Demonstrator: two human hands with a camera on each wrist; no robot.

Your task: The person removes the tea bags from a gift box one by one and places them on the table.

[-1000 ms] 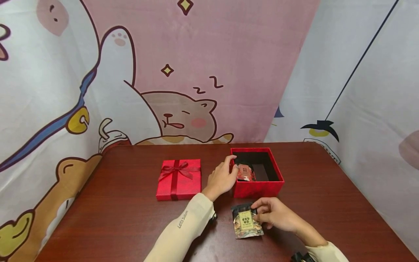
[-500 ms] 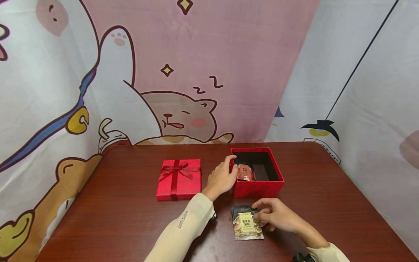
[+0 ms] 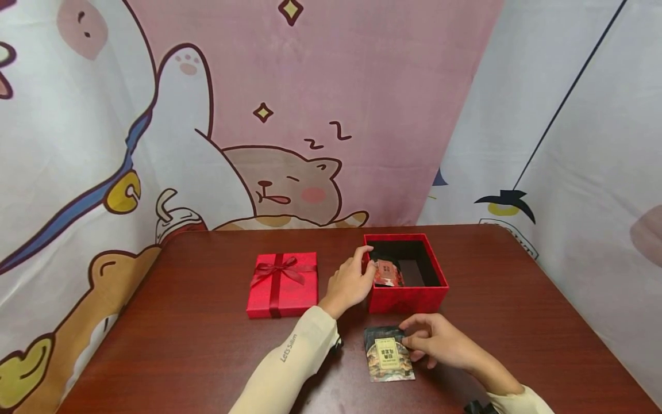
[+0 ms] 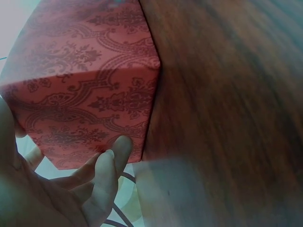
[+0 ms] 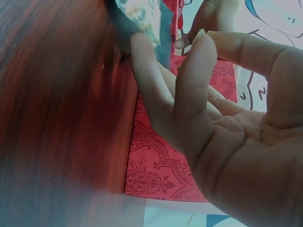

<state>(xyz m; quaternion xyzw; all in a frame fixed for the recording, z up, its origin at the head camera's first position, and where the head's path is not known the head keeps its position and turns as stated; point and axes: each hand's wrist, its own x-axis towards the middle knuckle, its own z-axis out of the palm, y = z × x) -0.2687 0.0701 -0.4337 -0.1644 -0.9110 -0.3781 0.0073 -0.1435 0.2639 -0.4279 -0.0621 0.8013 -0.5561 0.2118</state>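
Note:
My left hand holds the left wall of an open red gift box, its index finger over the rim. In the left wrist view, fingertips press on the box's patterned outer side. Inside the box's dark interior lies a red and black packet at the left. In front of the box, my right hand pinches the right edge of a small foil packet with a yellow label. The right wrist view shows a fingertip against that packet, partly cut off by the frame.
A red gift box lid with a ribbon bow rests left of the left hand. Everything stands on a dark red-brown wooden table. Behind the far edge hangs a cartoon-print curtain.
The foil packet has shifted slightly toward me, and its printed face shows more fully. My right hand has moved very slightly with it. The left hand and box stay in place.

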